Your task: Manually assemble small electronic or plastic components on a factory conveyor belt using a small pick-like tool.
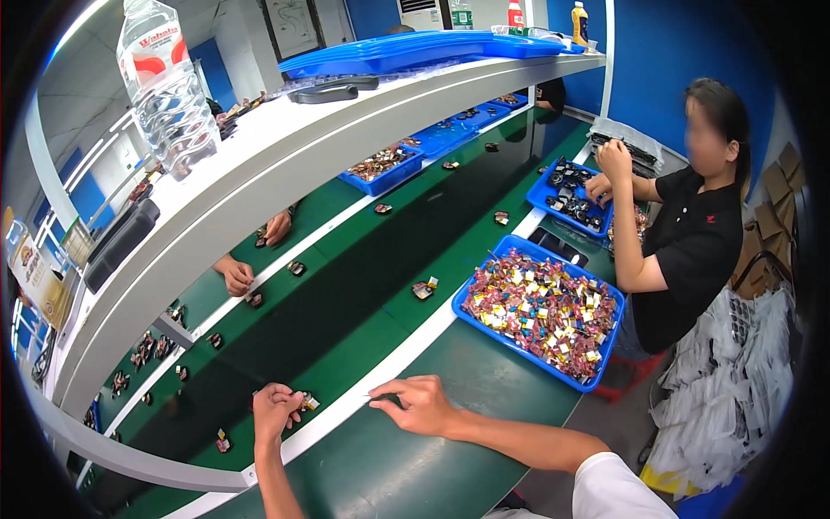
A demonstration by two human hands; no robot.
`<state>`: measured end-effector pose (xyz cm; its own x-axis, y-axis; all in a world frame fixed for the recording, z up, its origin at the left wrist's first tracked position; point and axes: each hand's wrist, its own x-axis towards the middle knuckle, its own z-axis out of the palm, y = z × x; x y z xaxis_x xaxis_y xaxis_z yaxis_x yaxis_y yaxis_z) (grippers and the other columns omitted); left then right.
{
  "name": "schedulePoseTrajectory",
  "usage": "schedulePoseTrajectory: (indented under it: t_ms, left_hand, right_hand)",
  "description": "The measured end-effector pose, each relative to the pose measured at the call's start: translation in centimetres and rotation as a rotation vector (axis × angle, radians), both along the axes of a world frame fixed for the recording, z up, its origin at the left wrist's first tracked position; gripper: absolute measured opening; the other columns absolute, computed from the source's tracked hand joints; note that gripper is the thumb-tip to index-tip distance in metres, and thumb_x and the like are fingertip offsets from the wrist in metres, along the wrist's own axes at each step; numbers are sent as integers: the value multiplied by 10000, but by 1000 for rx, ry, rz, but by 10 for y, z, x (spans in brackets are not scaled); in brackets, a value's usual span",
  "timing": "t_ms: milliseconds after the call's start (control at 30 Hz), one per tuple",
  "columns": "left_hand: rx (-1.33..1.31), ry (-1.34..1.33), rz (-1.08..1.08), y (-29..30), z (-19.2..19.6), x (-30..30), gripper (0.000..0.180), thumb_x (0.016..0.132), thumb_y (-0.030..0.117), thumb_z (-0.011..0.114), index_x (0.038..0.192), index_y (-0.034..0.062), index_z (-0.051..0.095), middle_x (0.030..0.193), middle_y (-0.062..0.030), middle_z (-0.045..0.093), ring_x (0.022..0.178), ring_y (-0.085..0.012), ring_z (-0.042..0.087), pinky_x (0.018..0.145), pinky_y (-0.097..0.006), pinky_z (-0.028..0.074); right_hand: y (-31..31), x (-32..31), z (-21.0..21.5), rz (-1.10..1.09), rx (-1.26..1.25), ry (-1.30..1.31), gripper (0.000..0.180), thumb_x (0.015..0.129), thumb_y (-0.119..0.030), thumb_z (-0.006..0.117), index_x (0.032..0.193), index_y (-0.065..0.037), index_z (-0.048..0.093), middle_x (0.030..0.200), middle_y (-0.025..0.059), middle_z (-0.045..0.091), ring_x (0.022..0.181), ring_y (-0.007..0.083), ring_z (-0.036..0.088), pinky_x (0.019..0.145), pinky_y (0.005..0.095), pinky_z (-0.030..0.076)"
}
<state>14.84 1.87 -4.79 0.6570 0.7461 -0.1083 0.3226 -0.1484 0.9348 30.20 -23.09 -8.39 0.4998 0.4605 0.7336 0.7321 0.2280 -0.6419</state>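
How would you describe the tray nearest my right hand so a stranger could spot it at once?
Look right of the green conveyor belt, to the person in a black shirt. Between that person and your right hand is a large blue tray heaped with small maroon, yellow and white pieces. Its colourful heap distinguishes it from the smaller blue tray of black parts beyond.

A short white sleeve (pixel 618 486), loose and made of plain cloth, ends in a wide opening on the right arm (pixel 519 439). Past it the arm is bare and slim, narrowing toward a bare right hand (pixel 417 406). The left arm (pixel 277 480) is slim too, bare down to the left hand (pixel 275 413)
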Motion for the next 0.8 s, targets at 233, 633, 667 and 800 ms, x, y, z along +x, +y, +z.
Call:
schedulePoseTrajectory:
  t_ms: [233, 633, 667, 800]
  left_hand:
    - [-294, -231, -22, -49, -8, 8, 195, 901, 51, 719, 1051, -59, 659, 764, -92, 683, 517, -117, 591, 427, -211, 400]
    - [-462, -244, -306, -80, -17, 22, 208, 942, 151, 707, 1008, -38, 649, 791, -81, 654, 539, -107, 617, 394, -201, 407]
    - [-471, -256, -281, -80, -19, 21, 208, 942, 151, 707, 1008, -38, 649, 791, -81, 654, 539, -107, 617, 394, -201, 407]
    - [-407, -309, -190, -86, -28, 21, 186, 948, 141, 693, 967, -37, 641, 787, -89, 661, 482, -100, 594, 368, -210, 389]
  right_hand:
    - [5, -5, -3, -42, -41, 135, 101, 761, -80, 838, 792, -61, 744, 704, 45, 722, 378, 87, 401, 408, 275, 343]
    - [-2, 13, 4, 88, 14, 812, 176, 843, -3, 759, 985, 10, 654, 808, 49, 694, 486, 16, 444, 399, 198, 282]
    - [-2, 12, 9, 95, 18, 899, 190, 850, -3, 749, 1009, 11, 646, 779, 43, 677, 472, 19, 429, 386, 203, 259]
    - [-3, 5, 11, 255, -1, 879, 186, 849, 4, 759, 1000, 30, 652, 785, 54, 699, 494, 11, 460, 385, 195, 288]
